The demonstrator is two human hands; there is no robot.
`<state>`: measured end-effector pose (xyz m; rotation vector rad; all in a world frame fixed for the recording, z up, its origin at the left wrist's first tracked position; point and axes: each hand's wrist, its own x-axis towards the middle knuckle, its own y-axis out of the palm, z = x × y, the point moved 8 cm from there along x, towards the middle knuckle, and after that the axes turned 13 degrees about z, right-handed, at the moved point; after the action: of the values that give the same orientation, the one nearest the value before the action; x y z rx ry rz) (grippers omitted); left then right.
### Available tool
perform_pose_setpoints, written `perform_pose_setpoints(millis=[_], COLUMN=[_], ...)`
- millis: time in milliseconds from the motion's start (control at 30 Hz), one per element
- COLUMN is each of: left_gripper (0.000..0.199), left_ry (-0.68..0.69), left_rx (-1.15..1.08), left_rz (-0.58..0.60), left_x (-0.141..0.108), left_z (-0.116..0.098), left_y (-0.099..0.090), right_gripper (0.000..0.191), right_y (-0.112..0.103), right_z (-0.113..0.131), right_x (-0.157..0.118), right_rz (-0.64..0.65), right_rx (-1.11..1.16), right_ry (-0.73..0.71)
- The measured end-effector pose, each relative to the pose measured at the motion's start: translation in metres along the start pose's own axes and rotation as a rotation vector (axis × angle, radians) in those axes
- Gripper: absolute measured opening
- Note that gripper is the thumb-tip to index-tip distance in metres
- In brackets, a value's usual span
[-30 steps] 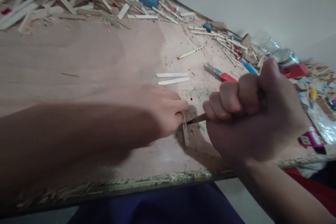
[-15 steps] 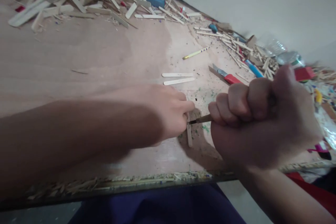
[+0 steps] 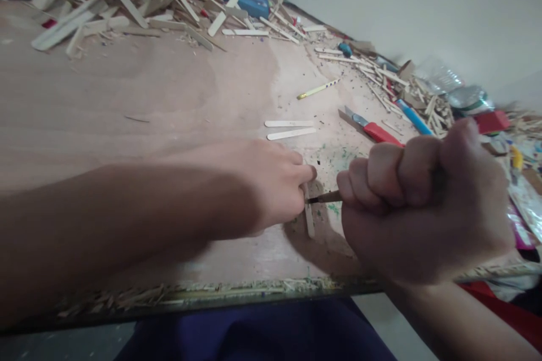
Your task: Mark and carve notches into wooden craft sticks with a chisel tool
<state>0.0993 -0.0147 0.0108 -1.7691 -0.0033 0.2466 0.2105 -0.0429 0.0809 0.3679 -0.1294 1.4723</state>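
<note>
Steadying a flat, narrow, pale wooden stick (image 3: pixel 310 223) on the pinkish-brown wooden tabletop (image 3: pixel 169 87), the bare left hand (image 3: pixel 271 189) grasps its far part between curled fingers, presumably so it cannot skid; exact fingertip contact is hidden. The near end lies exposed, pointing towards the table edge. Right hand (image 3: pixel 415 203) clenched, thumb uppermost, around a slim brown tool with a dark tip (image 3: pixel 329 197); the fist grip likely favours firm control over delicacy. The tool comes in from the right, its tip at the stick just beside the left fingers (close quarters, that; whether it bites into the wood, cannot tell). Beyond the hands, two loose pale flat sticks (image 3: pixel 289 123) (image 3: pixel 292 134) lie apart from the held one, well clear of the tool. Red-handled knife with a grey metal blade (image 3: pixel 376 132) rests behind the right hand, blade directed away from it, probably a safer way round.
</note>
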Motion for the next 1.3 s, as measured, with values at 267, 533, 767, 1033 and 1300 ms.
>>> perform_pose_setpoints(millis=[267,533,767,1033,1300], left_gripper=[0.015,0.014,0.012,0.004,0.007], left_ry=[0.032,0.027,0.027,0.019,0.015], left_rx=[0.084,0.065,0.054,0.0,-0.021], left_rz=[0.168,0.14,0.111,0.05,0.048], left_x=[0.004,0.005,0.004,0.005,0.005], left_z=[-0.012,-0.01,-0.01,-0.007,-0.007], left_y=[-0.01,-0.006,-0.005,-0.001,-0.001], right_gripper=[0.073,0.073,0.077,0.086,0.085], right_y=[0.001,0.001,-0.001,-0.001,-0.007], right_z=[0.001,0.0,0.001,0.005,0.006], right_x=[0.004,0.001,0.002,0.003,0.001], right_rz=[0.034,-0.009,-0.008,-0.004,0.047], right_rx=[0.014,0.014,0.03,-0.08,-0.098], right_ry=[0.015,-0.004,0.014,0.138,0.168])
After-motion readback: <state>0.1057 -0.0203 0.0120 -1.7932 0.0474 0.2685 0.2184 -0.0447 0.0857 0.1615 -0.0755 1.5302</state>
